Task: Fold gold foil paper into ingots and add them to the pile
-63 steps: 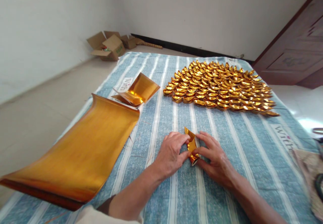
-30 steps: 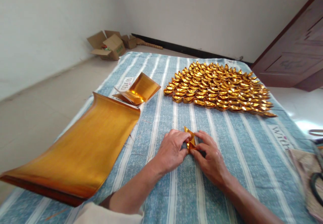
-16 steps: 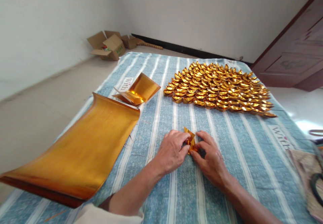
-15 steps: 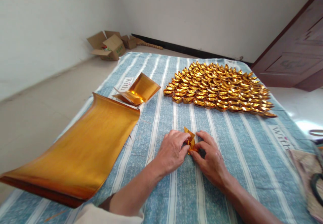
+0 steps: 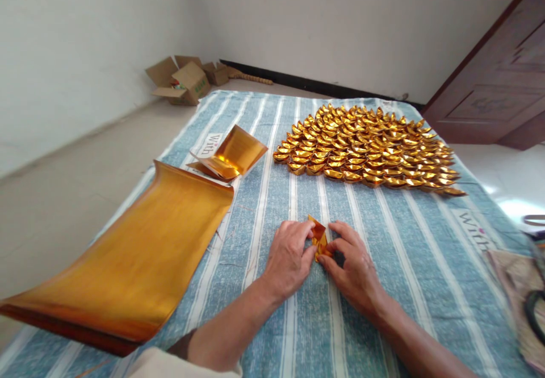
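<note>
Blue striped cloth [image 5: 383, 264] on pale floor [image 5: 63, 185], white walls [image 5: 340, 20].

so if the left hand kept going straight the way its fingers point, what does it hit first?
Left hand already touches the gold fold; past it bare cloth, then probably the ingot pile.

- Blue cloth [image 5: 264, 321] with white stripes, pale grey lettering.
- On the cloth, shiny gold folded ingots [image 5: 366, 148], gold foil sheets [image 5: 140, 253].
- Beyond the cloth, brown cardboard boxes [image 5: 183, 80], white wall [image 5: 340, 20], dark brown door [image 5: 498, 88].
</note>
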Available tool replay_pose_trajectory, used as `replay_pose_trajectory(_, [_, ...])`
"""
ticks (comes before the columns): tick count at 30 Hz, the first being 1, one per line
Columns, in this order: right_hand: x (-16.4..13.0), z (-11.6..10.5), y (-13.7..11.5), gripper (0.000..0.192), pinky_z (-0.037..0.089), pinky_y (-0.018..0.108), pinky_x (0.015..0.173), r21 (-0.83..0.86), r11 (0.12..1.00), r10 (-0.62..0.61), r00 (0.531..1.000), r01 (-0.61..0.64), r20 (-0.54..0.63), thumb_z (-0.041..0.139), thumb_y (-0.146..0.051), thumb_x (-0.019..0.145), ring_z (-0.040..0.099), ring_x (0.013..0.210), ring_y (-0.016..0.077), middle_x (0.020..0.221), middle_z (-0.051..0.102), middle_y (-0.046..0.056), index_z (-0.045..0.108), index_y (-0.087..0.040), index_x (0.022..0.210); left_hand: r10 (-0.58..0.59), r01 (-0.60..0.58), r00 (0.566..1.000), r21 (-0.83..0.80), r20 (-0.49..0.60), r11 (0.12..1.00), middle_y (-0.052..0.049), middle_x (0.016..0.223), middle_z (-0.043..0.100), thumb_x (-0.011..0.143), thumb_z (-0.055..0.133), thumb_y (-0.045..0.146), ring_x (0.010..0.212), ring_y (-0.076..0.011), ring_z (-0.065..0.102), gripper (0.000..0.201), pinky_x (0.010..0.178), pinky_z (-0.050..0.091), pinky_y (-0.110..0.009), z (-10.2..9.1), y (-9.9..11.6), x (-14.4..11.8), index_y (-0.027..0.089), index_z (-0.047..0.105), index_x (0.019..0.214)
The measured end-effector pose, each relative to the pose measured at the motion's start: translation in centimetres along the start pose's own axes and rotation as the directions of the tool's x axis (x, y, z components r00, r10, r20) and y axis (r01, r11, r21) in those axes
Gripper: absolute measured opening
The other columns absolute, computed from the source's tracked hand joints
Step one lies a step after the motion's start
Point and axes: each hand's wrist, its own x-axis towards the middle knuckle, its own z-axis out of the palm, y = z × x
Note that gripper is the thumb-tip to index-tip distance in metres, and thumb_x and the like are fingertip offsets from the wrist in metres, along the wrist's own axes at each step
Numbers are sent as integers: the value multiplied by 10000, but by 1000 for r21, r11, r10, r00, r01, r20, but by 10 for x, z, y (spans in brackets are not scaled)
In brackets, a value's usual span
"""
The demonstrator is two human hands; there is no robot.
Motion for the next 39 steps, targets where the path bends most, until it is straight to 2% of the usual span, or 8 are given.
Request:
replay_pose_trajectory(5, [-1,0,0,44,363,518,1038,0,1000,0,1000,0,5,632,-201,789,450,1248,290,1258,553,114,593,-201,771,1,-1,1000,-6,-18,1000,-29,922,617,747,653,58,890,-219,492,349,824,427,-371,0,0,1,193,535,1047])
replay_pose_trajectory(11, [0,-1,0,49,368,526,1032,-1,1000,-6,1000,6,6,629,-213,793,458,1241,288,1253,556,110,591,-205,763,10,-10,1000,9,-21,1000,-26,890,614,758,646,78,877,-220,497,227,812,426,-366,-1,-1,0,201,550,923])
replay_pose_trajectory(19, [2,-2,0,62,387,525,1014,0,1000,-11,1000,11,19,619,-232,805,474,1222,290,1242,566,102,603,-208,750,29,-29,999,26,18,999,-26,859,601,767,644,77,878,-213,503,158,823,420,-362,-2,-2,2,190,547,817])
replay_pose_trajectory(30, [3,-4,-1,73,388,499,1015,-17,1000,-19,999,20,37,623,-239,812,475,1218,280,1225,571,102,610,-201,751,33,-35,999,50,31,998,-35,867,601,778,612,66,890,-215,513,129,829,419,-375,-3,0,2,185,568,802])
replay_pose_trajectory(39, [3,-3,-1,93,389,509,1010,-4,1000,-21,1000,21,5,622,-252,810,491,1206,280,1211,586,103,611,-209,729,25,-27,999,60,44,998,-30,874,611,775,595,56,901,-216,529,150,831,423,-385,-3,2,3,202,604,809])
